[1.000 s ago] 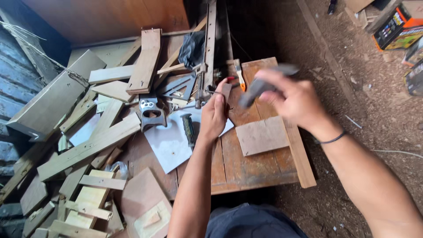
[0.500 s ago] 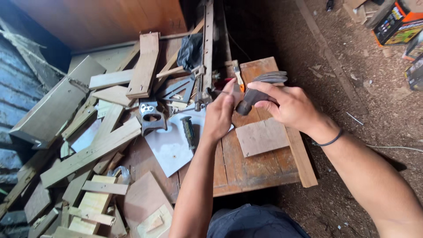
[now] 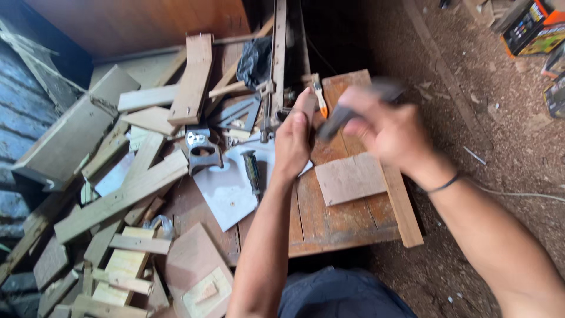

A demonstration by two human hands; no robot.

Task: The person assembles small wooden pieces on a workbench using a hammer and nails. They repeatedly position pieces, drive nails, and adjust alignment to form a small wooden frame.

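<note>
Hammer (image 3: 353,109) sits gripped in right hand (image 3: 388,132), beside left hand (image 3: 292,141).

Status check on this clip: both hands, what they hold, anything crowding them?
Right hand gripping a dark, blurred tool handle. Left hand steadying a small upright wood piece on the wooden bench. Loose offcuts piled to the left.

A single head-worn camera looks steeply down from close above the wooden tabletop (image 3: 347,218), facing away from the wearer; scrap wood (image 3: 118,200) lies left, dirt floor (image 3: 471,106) right
</note>
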